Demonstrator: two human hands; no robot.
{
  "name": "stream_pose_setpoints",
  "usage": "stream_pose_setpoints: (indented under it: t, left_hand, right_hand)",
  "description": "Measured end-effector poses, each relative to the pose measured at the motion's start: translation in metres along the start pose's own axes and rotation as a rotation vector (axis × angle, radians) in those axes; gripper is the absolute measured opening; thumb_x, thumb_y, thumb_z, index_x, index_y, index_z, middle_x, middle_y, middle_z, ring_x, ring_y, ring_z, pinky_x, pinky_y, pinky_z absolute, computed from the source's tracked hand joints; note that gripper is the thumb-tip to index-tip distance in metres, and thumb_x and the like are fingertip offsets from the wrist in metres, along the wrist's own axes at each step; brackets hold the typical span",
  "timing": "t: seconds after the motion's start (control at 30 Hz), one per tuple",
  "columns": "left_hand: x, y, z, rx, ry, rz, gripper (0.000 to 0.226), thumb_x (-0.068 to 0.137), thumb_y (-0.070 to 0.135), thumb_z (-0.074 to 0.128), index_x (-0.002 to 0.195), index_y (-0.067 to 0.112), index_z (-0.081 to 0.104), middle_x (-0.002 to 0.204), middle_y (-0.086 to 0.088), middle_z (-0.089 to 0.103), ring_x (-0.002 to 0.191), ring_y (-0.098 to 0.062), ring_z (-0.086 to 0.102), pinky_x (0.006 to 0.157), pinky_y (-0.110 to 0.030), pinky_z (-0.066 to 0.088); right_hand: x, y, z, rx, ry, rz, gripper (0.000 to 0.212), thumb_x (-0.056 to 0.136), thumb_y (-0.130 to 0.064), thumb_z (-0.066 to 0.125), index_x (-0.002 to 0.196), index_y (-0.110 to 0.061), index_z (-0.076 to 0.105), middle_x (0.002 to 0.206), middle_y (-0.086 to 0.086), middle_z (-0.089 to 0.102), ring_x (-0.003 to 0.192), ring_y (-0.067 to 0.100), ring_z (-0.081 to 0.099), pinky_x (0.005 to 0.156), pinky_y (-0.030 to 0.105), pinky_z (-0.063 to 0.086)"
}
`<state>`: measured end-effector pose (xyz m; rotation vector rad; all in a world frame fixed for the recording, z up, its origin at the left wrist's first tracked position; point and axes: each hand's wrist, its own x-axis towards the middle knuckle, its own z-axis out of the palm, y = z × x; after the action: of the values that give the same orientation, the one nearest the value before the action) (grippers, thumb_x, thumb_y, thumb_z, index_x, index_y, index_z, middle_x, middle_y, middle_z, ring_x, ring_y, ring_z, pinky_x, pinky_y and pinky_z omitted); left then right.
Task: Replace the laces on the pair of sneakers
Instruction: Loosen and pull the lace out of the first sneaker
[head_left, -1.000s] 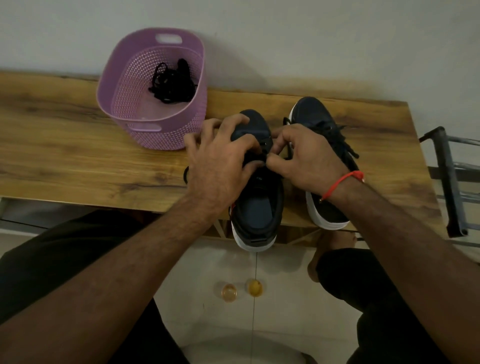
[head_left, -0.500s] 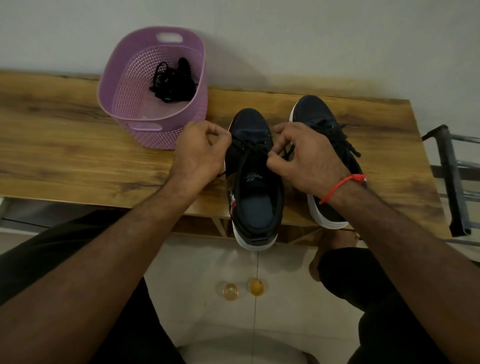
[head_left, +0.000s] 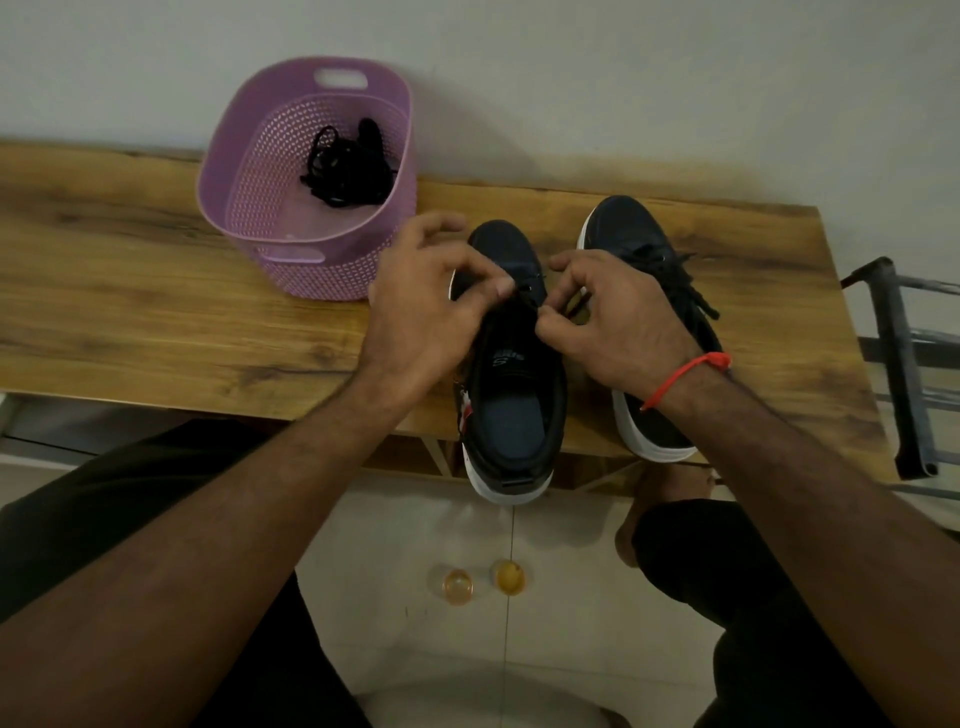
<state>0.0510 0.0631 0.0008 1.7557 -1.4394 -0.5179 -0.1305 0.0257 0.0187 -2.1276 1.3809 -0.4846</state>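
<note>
Two dark sneakers with white soles stand side by side on the wooden table (head_left: 156, 322). The left sneaker (head_left: 511, 395) has its heel over the table's front edge. My left hand (head_left: 431, 312) pinches its black lace (head_left: 527, 288) near the front eyelets. Across the tongue, my right hand (head_left: 613, 322) pinches the lace from the other side. The right sneaker (head_left: 644, 249) is laced with a black lace, partly hidden behind my right hand. A bundle of black laces (head_left: 348, 166) lies in the purple basket (head_left: 291, 260).
The purple basket stands at the back of the table, just left of my left hand. A dark metal frame (head_left: 898, 364) stands past the table's right end. Two small yellowish cups (head_left: 483, 582) sit on the tiled floor below.
My left hand pulled away to the left with the lace, then came back onto the front of the left sneaker. My right hand stayed at the eyelets.
</note>
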Motion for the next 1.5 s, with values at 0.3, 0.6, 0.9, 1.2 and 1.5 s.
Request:
stream_pose_setpoints:
  t: [0.3, 0.6, 0.9, 1.2, 1.5]
  left_hand:
    - [-0.004, 0.003, -0.004, 0.203, 0.017, 0.121, 0.037, 0.086, 0.046, 0.070, 0.121, 0.035, 0.068, 0.155, 0.003, 0.036, 0.127, -0.018, 0.043, 0.104, -0.038, 0.039]
    - [-0.009, 0.005, -0.001, 0.546, -0.056, 0.279, 0.019, 0.088, 0.048, 0.069, 0.100, 0.034, 0.072, 0.154, 0.011, 0.039, 0.132, -0.025, 0.034, 0.096, -0.043, 0.030]
    - [0.004, 0.000, -0.021, 0.303, 0.013, 0.141, 0.033, 0.093, 0.031, 0.064, 0.124, 0.023, 0.062, 0.154, -0.002, 0.038, 0.133, -0.028, 0.038, 0.103, -0.045, 0.037]
    - [-0.011, -0.001, 0.005, 0.520, -0.106, 0.317, 0.021, 0.086, 0.040, 0.074, 0.101, 0.026, 0.074, 0.153, 0.001, 0.040, 0.123, -0.029, 0.037, 0.094, -0.040, 0.035]
    - [0.012, -0.008, -0.023, 0.336, 0.122, 0.112, 0.027, 0.092, 0.033, 0.063, 0.116, 0.022, 0.065, 0.140, -0.006, 0.046, 0.128, -0.026, 0.041, 0.105, -0.029, 0.035]
  right_hand:
    - [0.001, 0.002, 0.003, -0.002, 0.008, -0.007, 0.010, 0.086, -0.024, 0.071, 0.088, -0.017, 0.064, 0.134, -0.003, 0.056, 0.118, 0.002, 0.045, 0.087, 0.006, 0.025]
    - [0.000, 0.001, 0.006, -0.025, 0.017, -0.040, 0.012, 0.086, -0.026, 0.070, 0.090, -0.017, 0.063, 0.134, -0.002, 0.055, 0.113, -0.005, 0.037, 0.077, -0.013, 0.018]
    - [0.001, 0.002, 0.005, -0.020, 0.015, -0.043, 0.010, 0.087, -0.024, 0.070, 0.089, -0.017, 0.063, 0.135, -0.002, 0.054, 0.112, -0.003, 0.037, 0.077, -0.013, 0.018]
    - [0.000, 0.001, 0.006, -0.022, 0.001, -0.039, 0.011, 0.086, -0.027, 0.069, 0.090, -0.019, 0.062, 0.141, -0.001, 0.051, 0.130, 0.009, 0.044, 0.089, 0.001, 0.021]
    - [0.000, 0.003, 0.004, -0.004, 0.007, -0.033, 0.010, 0.088, -0.025, 0.069, 0.090, -0.017, 0.063, 0.134, -0.003, 0.054, 0.111, -0.003, 0.038, 0.077, -0.010, 0.019]
